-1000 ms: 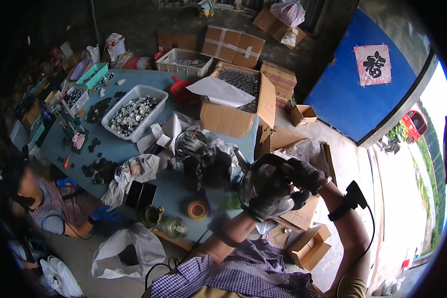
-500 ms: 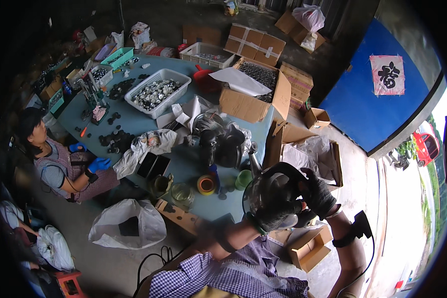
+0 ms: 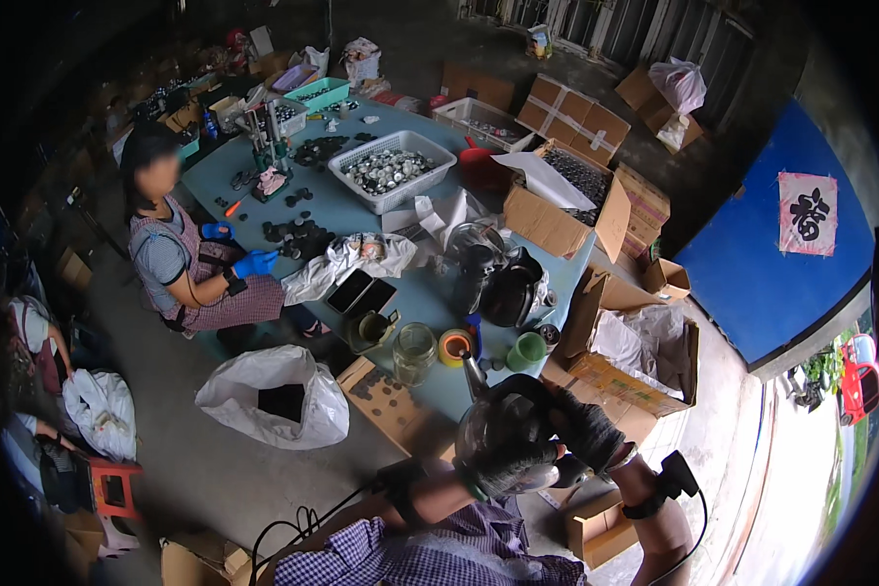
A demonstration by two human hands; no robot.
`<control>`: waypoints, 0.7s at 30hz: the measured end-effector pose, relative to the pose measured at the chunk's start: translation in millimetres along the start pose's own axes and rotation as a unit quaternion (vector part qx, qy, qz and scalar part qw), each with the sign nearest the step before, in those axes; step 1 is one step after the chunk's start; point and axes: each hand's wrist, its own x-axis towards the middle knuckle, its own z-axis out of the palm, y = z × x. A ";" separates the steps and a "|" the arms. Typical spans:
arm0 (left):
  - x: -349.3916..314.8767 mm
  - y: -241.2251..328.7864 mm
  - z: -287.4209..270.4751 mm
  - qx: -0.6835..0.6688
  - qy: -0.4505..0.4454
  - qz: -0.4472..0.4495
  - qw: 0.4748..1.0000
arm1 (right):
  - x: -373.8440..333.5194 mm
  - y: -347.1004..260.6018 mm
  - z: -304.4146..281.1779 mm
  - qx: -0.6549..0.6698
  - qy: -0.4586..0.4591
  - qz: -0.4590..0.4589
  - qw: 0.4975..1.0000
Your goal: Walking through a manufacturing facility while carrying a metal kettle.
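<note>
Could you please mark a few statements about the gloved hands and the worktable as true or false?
1. Both hands, left hand and right hand, wear dark gloves. True.
2. The hands hold a clear glass lid between them. True.
3. The white basket on the blue table is empty. False: it is full of small metal parts.
4. The seated person wears red gloves. False: blue gloves.
5. A green cup stands beside the tape roll. True.
</note>
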 end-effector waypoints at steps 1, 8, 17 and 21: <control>-5.1 0.0 -4.4 0.015 0.019 0.007 1.000 | 3.1 -5.8 4.6 -0.007 -0.001 -0.026 1.000; -13.3 -8.1 -42.1 0.175 0.116 0.095 0.973 | 36.5 -40.1 30.1 0.040 -0.058 0.042 0.997; -7.5 15.5 -81.8 -0.242 0.142 -0.087 0.956 | 80.0 -73.9 45.5 -0.068 -0.062 0.062 0.994; -1.1 4.8 -94.1 -0.116 0.141 -0.029 0.983 | 99.8 -93.0 47.4 -0.126 -0.073 0.068 0.987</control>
